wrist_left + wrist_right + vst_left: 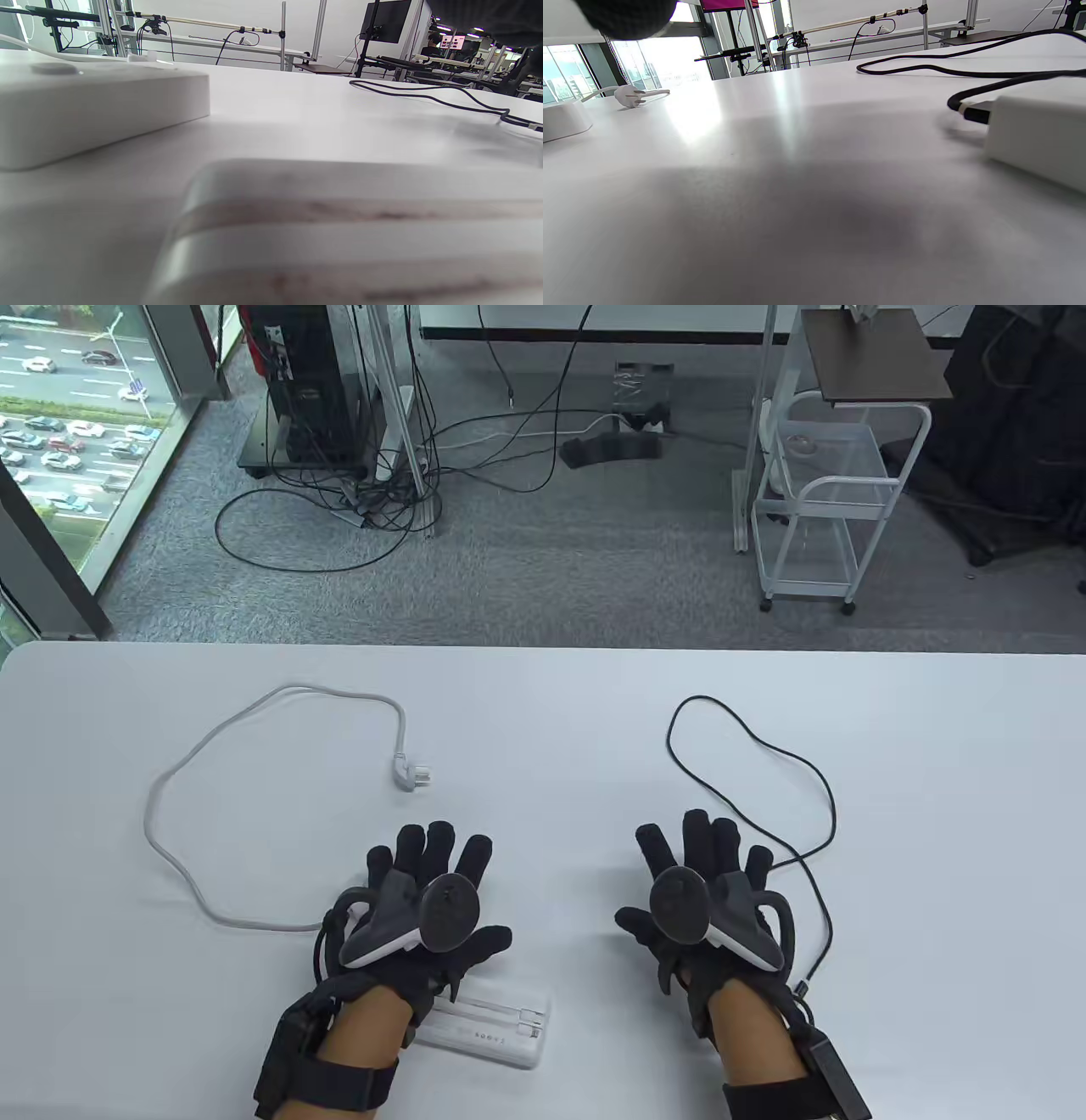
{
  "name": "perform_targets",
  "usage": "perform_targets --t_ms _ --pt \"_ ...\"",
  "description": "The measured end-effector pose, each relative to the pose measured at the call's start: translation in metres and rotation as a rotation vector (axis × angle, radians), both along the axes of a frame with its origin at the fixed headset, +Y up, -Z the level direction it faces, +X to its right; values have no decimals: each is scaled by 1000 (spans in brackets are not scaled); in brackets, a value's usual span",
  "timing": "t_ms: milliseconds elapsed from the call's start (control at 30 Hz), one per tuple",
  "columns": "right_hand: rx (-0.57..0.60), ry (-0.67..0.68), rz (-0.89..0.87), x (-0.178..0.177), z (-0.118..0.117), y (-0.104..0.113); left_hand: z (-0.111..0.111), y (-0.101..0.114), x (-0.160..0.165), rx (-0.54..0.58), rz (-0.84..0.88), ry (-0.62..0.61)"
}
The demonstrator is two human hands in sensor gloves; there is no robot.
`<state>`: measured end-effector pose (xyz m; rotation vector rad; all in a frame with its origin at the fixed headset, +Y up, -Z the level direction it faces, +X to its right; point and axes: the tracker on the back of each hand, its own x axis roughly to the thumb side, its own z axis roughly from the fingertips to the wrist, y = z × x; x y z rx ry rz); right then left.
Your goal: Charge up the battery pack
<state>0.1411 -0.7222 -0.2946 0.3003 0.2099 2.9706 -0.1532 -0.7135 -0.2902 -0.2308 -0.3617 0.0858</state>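
My left hand (433, 865) lies flat on the white table (543, 712), fingers spread, holding nothing. A white flat pack (496, 1027) with ports on its end lies by my left wrist; it is the blurred grooved block in the left wrist view (339, 237). A white box with a round button (93, 101) sits to that block's left in this view; my left hand hides it in the table view. My right hand (708, 857) also lies flat, fingers spread. A black cable (764, 746) loops beyond it and is plugged into a white block (1035, 135) hidden under my right wrist.
A grey-white cord (170, 780) loops across the left of the table and ends in a loose plug (413, 774), also seen in the right wrist view (630, 96). The far table edge (543, 647) borders a carpeted floor with cables and a white cart (827, 509).
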Motion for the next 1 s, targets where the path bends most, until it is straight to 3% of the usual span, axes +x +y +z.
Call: perform_targets --t_ms 733,1000 --pt "-27 1 20 0 1 -1 -1 5 -18 -2 51 51" --pt "-60 -11 -16 5 9 2 -8 6 -58 34 113 239"
